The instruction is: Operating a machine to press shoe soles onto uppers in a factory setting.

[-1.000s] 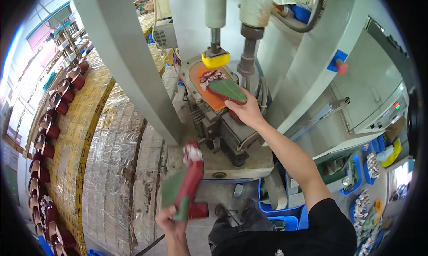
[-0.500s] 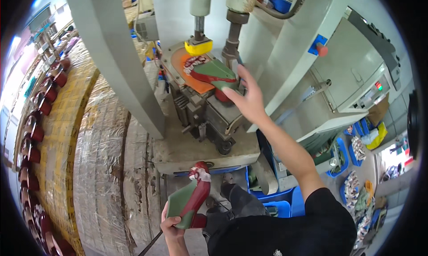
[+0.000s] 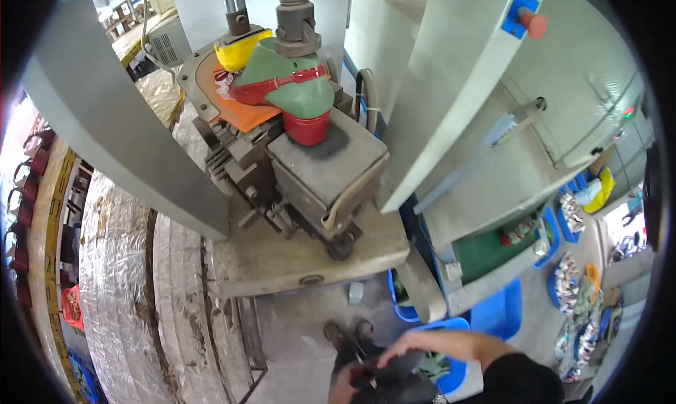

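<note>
Low in the view, close to my body, my left hand (image 3: 343, 388) is closed around a dark, partly reddish thing (image 3: 363, 377), too blurred to name. My right hand (image 3: 400, 346) reaches over beside it; its fingers are smeared by motion. Ahead, a red strapped shoe (image 3: 308, 126) on a green last (image 3: 299, 96) sits in a press machine. Its heel rests on a grey metal block (image 3: 320, 166), and its front lies on an orange pad (image 3: 243, 113). A yellow pad (image 3: 243, 50) is down at the toe end, and a threaded ram (image 3: 296, 24) stands over the heel end.
Wrapped stacks (image 3: 116, 263) line the left, with a row of dark red shoes (image 3: 27, 186) beyond. Grey machine posts flank the press, one with a red button (image 3: 533, 25). Blue bins (image 3: 498, 311) stand at lower right; a pedal-like arm (image 3: 422, 291) juts below the press.
My right hand has drawn back from the press to my left hand near my body. The yellow pad and ram have come down at the shoe. My view has shifted closer to the press.
</note>
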### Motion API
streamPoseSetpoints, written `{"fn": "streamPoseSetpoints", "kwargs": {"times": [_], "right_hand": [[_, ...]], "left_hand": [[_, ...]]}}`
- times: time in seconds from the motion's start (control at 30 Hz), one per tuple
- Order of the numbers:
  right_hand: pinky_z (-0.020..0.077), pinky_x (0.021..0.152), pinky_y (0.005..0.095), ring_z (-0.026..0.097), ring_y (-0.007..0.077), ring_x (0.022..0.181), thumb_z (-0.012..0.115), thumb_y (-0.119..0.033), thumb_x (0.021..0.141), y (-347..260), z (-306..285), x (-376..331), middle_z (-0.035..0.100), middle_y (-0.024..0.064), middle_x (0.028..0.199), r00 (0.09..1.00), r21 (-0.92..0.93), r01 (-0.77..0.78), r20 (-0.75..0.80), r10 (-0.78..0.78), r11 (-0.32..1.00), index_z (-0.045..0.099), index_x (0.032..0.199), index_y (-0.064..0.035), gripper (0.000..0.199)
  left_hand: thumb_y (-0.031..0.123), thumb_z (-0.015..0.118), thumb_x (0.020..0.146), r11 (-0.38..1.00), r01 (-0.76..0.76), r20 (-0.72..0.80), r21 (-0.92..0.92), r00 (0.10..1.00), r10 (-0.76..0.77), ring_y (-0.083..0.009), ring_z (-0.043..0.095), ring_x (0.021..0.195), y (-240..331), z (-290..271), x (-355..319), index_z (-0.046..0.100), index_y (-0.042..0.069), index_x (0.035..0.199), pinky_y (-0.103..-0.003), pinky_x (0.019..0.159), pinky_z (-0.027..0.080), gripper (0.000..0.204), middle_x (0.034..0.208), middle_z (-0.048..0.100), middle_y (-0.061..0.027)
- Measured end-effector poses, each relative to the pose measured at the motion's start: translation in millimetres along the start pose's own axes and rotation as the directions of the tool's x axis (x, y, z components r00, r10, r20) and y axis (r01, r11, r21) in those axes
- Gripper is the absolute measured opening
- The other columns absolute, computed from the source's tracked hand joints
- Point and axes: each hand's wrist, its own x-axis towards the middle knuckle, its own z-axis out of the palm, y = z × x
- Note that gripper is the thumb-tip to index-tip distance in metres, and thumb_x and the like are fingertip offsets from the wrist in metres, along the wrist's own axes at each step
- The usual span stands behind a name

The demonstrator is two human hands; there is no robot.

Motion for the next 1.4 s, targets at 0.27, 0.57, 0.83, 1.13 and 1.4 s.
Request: {"fn": "streamPoseSetpoints", "kwargs": {"times": [0.27, 0.57, 0.83, 1.13, 1.4], "right_hand": [[0.0324, 0.116, 0.0461, 0.042, 0.0244, 0.142, 0.074, -0.074, 0.071, 95, -58, 81, 0.047, 0.0096, 0.153, 0.941, 0.098, -0.227, -0.236, 0.244, 0.969, 0.058, 0.146, -0.0208, 0.093], [0.0246, 0.118, 0.0501, 0.035, 0.0327, 0.146, 0.068, -0.085, 0.065, 92, -61, 61, 0.040, 0.0110, 0.160, 0.924, -0.020, -0.291, -0.264, 0.276, 0.957, 0.040, 0.159, -0.0298, 0.113], [0.0381, 0.108, 0.0339, 0.055, 0.0149, 0.128, 0.058, -0.038, 0.098, 132, -73, 92, 0.059, 0.0014, 0.146, 0.971, 0.005, 0.183, -0.155, -0.180, 0.983, 0.072, 0.132, -0.0217, 0.040], [0.0446, 0.099, 0.0386, 0.056, 0.0280, 0.123, 0.073, -0.079, 0.062, 57, -31, 46, 0.060, 0.0141, 0.136, 0.841, -0.089, -0.391, -0.440, 0.316, 0.916, 0.051, 0.149, -0.0084, 0.115], [0.0502, 0.092, 0.0385, 0.065, 0.0228, 0.108, 0.076, -0.069, 0.069, 38, -11, 38, 0.067, 0.0088, 0.126, 0.863, 0.039, -0.273, -0.431, 0.262, 0.961, 0.072, 0.126, -0.0080, 0.084]], "left_hand": [[0.016, 0.060, 0.095, 0.606, 0.433, 0.012, -0.668, 0.820, -0.572, -0.0302, 0.069, 0.093, -164, 11, 47, 0.060, 0.002, 0.130, -0.048, 0.085, 0.057, 0.038, 0.108, 0.072, -0.0149], [0.020, 0.051, 0.099, 0.343, 0.575, 0.328, -0.743, 0.759, -0.563, -0.0294, 0.067, 0.083, -201, -37, 92, 0.063, 0.008, 0.128, -0.049, 0.079, 0.057, 0.034, 0.099, 0.072, -0.0141], [0.024, 0.061, 0.084, 0.544, 0.567, 0.117, -0.618, 0.751, -0.650, -0.0323, 0.072, 0.092, -93, 0, 87, 0.070, 0.004, 0.107, -0.049, 0.087, 0.058, 0.032, 0.102, 0.074, -0.0144], [0.033, 0.063, 0.092, 0.452, 0.731, -0.007, -0.512, 0.523, -0.852, -0.0252, 0.072, 0.078, -96, 12, 95, 0.071, 0.010, 0.109, -0.041, 0.071, 0.059, 0.030, 0.096, 0.076, -0.0086], [0.039, 0.054, 0.099, 0.369, 0.778, 0.102, -0.509, 0.480, -0.871, -0.0276, 0.073, 0.083, -56, 1, 85, 0.070, 0.008, 0.114, -0.042, 0.075, 0.061, 0.037, 0.101, 0.075, -0.0133]]}}
